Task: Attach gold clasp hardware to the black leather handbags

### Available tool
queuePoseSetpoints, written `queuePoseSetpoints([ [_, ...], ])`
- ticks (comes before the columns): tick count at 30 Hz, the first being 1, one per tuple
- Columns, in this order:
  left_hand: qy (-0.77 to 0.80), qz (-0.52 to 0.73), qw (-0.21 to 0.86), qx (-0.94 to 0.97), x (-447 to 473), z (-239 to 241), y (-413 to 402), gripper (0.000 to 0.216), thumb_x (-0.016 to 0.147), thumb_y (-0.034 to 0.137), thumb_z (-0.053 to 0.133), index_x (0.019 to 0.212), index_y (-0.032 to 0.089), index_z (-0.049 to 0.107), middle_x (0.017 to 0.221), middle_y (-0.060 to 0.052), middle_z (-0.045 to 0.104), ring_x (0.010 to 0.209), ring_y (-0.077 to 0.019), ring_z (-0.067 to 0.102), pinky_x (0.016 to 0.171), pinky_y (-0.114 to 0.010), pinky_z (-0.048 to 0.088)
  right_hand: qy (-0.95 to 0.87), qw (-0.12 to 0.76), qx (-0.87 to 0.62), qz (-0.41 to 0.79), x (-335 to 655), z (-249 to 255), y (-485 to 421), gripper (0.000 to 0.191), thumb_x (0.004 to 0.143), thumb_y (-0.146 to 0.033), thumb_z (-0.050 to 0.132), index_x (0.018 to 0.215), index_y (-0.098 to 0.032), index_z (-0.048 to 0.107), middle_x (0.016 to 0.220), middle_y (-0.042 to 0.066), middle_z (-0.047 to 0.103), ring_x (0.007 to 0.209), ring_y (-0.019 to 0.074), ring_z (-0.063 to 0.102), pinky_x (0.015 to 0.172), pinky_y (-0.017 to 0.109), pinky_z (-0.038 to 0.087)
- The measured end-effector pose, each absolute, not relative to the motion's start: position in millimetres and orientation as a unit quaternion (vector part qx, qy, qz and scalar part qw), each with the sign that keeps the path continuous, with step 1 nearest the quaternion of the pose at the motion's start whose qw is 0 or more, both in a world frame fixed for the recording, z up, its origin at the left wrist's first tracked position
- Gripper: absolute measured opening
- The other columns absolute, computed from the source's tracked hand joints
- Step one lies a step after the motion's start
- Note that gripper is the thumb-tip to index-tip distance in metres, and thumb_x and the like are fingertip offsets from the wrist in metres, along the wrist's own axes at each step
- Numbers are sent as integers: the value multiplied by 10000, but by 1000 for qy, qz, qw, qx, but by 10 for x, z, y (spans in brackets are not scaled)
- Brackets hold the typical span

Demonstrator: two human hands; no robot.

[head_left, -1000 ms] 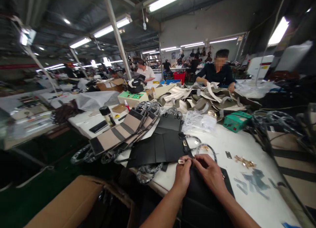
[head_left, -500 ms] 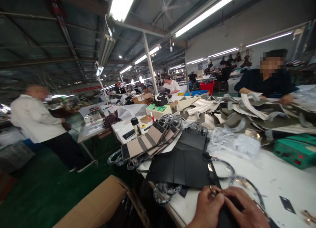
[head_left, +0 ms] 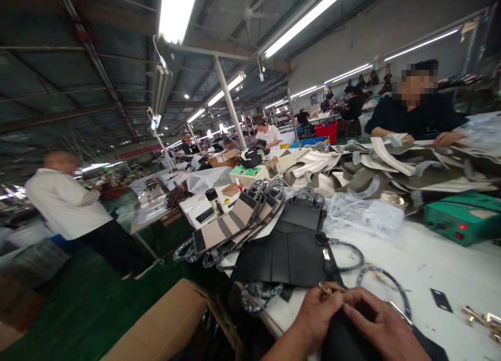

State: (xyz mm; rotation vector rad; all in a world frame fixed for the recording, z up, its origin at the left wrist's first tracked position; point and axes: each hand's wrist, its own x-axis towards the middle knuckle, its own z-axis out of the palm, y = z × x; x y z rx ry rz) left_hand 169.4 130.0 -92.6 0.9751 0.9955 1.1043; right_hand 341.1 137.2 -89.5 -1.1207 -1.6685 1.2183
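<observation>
My left hand (head_left: 317,316) pinches a small gold metal clasp (head_left: 324,287) at the top edge of a black leather bag panel (head_left: 346,340) lying in front of me. My right hand (head_left: 378,324) grips the same panel's edge beside the clasp, fingers curled. Both hands sit at the bottom of the view on the white worktable (head_left: 434,267). Just beyond them lies a stack of flat black bag panels (head_left: 285,251) with wrapped handles (head_left: 346,251).
Tan and black striped bag panels (head_left: 235,223) fan out to the left. A green box (head_left: 457,220), crumpled plastic (head_left: 360,215) and gold hardware (head_left: 479,316) lie to the right. A cardboard box (head_left: 168,324) stands below left. A person in black works across the table; another in white stands at left.
The view has swung up and to the left, bringing the standing person in white into sight. My hands stay together on the clasp and panel, now lower in the picture.
</observation>
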Motion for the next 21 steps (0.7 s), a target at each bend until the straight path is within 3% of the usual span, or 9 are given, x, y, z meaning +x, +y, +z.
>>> queuePoseSetpoints([
  [4, 441, 483, 603, 457, 1675, -934, 1288, 482, 716, 480, 820, 1065, 164, 717, 1071, -82, 693, 1015, -226, 624, 961, -337, 429, -657, 383, -427, 489, 3462, -923, 1393, 308, 868, -555, 579, 936, -288, 715, 961, 25, 741, 906, 272, 680, 832, 328, 537],
  [8, 437, 472, 600, 475, 1680, -922, 1287, 499, 712, 474, 825, 1085, 162, 710, 1060, -91, 699, 980, -222, 636, 943, -340, 443, -657, 375, -432, 491, 3472, -885, 1398, 285, 863, -541, 583, 883, -296, 729, 900, 5, 747, 859, 257, 688, 782, 306, 536],
  [13, 428, 460, 627, 460, 1657, -941, 1325, 490, 721, 493, 814, 1073, 172, 701, 1158, -120, 683, 1076, -262, 630, 1011, -390, 431, -677, 406, -458, 408, 3406, -760, 1333, 241, 891, -413, 539, 814, -256, 704, 830, 6, 737, 808, 226, 674, 762, 293, 506],
  [21, 430, 464, 632, 448, 1633, -927, 1432, 426, 623, 463, 883, 887, 179, 708, 1296, -130, 639, 1134, -301, 631, 1044, -404, 434, -693, 411, -477, 351, 3375, -753, 1337, 241, 934, -342, 484, 839, -235, 678, 833, 17, 720, 779, 197, 654, 734, 289, 469],
])
